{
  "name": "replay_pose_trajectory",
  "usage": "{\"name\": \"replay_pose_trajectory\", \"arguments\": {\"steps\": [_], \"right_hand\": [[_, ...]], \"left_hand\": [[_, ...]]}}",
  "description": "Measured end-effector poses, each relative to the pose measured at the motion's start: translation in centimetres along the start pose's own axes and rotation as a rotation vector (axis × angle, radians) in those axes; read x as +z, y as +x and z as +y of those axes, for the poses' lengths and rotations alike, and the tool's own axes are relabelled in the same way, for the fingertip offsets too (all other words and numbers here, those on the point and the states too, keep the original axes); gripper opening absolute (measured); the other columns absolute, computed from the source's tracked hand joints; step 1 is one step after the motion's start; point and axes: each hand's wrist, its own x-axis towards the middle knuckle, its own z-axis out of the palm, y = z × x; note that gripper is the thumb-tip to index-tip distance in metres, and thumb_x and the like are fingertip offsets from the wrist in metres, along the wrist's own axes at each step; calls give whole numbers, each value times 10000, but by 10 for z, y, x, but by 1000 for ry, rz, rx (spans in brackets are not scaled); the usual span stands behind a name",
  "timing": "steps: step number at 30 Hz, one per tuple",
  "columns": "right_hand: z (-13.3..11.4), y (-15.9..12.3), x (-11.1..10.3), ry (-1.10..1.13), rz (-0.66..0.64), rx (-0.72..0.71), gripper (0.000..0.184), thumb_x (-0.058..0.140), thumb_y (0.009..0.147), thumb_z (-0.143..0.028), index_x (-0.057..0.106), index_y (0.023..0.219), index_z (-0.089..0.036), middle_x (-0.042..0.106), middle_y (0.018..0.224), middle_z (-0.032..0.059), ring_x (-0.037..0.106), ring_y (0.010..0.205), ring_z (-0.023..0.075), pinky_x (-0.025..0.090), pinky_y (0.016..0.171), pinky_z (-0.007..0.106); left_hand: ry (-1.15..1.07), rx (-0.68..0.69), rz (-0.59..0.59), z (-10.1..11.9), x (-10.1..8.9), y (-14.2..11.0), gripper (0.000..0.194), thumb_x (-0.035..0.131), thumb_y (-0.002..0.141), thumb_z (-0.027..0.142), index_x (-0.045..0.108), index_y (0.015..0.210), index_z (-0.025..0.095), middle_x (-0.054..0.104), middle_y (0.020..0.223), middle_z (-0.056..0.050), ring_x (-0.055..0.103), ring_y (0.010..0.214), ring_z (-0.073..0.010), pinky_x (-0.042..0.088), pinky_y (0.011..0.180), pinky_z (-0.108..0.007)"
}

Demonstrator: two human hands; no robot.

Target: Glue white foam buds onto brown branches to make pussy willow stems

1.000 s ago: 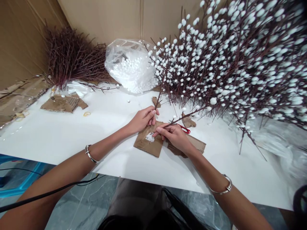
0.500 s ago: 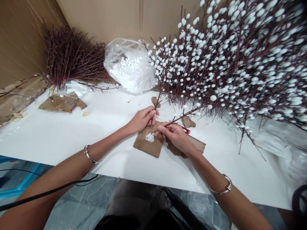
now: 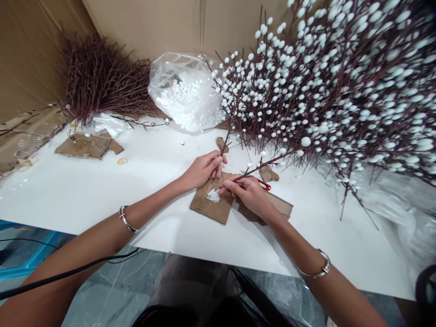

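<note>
1. Left grip [image 3: 202, 169]: closed, fingertips pinching a dark red twig [image 3: 227, 140] upright above the table [image 3: 68, 195].
2. Right grip [image 3: 248, 194]: closed on a thin budded stem [image 3: 264, 162], tilted toward the upper right.
3. Red-handled scissors [image 3: 264, 184]: handle only in view, just beside the right grip.
4. Cardboard piece [image 3: 204, 210]: under both grips, near the table's front edge, carrying white foam bits [image 3: 214, 195].
5. Second cardboard piece [image 3: 281, 205]: just right of the first.
6. Foam-budded branches [image 3: 323, 77]: massed along the back right edge.
7. Clear plastic bag [image 3: 185, 95]: back edge, centre, full of white foam balls.
8. Bare twig bundle [image 3: 102, 81]: back left corner.
</note>
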Motion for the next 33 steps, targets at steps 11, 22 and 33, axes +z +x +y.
{"name": "replay_pose_trajectory", "arguments": {"steps": [11, 22, 33], "right_hand": [[0, 0, 0, 90, -25, 31, 357, 540, 951, -450, 766, 830, -202, 750, 909, 50, 513, 642, 131, 400, 605, 285], [0, -1, 0, -1, 3, 26, 362, 525, 961, -413, 773, 818, -192, 734, 904, 37, 468, 602, 111, 362, 573, 280], [0, 0, 0, 34, 8, 5, 371, 530, 957, -430, 772, 815, -187, 744, 917, 47, 508, 635, 119, 393, 602, 271]], "left_hand": [[3, 0, -1, 0, 0, 1, 340, 404, 1001, 471, 558, 1003, 168, 585, 641, 9, 491, 572, -106, 402, 577, -198], [8, -11, -8, 1, 0, 0, 335, 395, 1005, 463, 557, 997, 169, 586, 648, 10, 486, 567, -100, 397, 576, -195], [8, -3, -4, 1, -1, 0, 342, 398, 1004, 469, 559, 994, 167, 588, 646, 8, 491, 566, -102, 400, 573, -197]]}}
